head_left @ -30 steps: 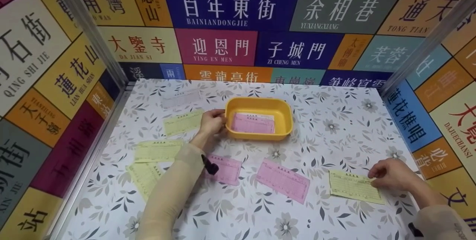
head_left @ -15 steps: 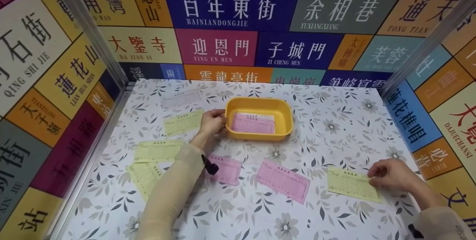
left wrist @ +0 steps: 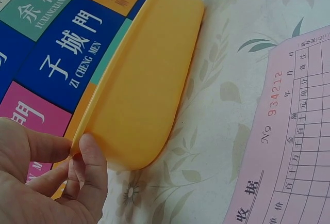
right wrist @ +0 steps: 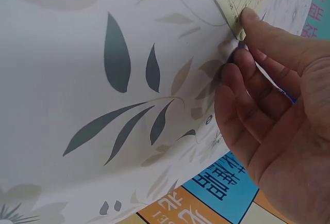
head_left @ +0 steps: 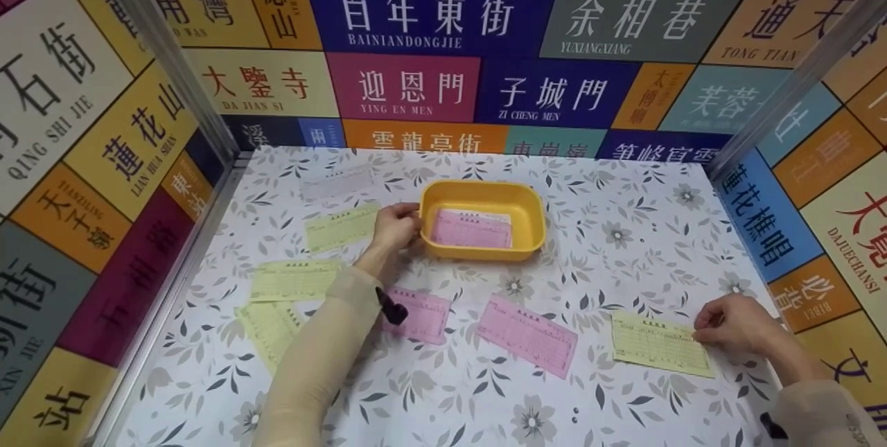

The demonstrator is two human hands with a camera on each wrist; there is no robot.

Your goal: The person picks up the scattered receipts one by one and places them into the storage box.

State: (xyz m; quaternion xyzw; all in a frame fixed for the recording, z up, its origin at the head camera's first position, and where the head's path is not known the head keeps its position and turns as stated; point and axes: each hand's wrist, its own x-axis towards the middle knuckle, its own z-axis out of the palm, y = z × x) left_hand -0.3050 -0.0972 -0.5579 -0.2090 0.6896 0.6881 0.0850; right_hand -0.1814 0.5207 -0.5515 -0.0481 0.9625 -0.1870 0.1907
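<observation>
Lower right of the frame: a yellow slip (head_left: pixel 655 344) extends leftward from the right hand (head_left: pixel 738 326) (the nearer), whose thumb and finger pinch its right edge; long axis left–right, dipping rightward. Centre: left hand (head_left: pixel 397 227) pinching the rim of the yellow tub (head_left: pixel 478 254). Floral tabletop (head_left: pixel 637 190); sign-printed walls (head_left: pixel 429 10) around.

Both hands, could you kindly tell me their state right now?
Left hand: closed, pinching the yellow tray by its rim.
Right hand: closed, pinching the rightmost yellow slip.

The left grip (head_left: pixel 395 229) sits farther forward than the right grip (head_left: pixel 738 324), both pinching.
</observation>
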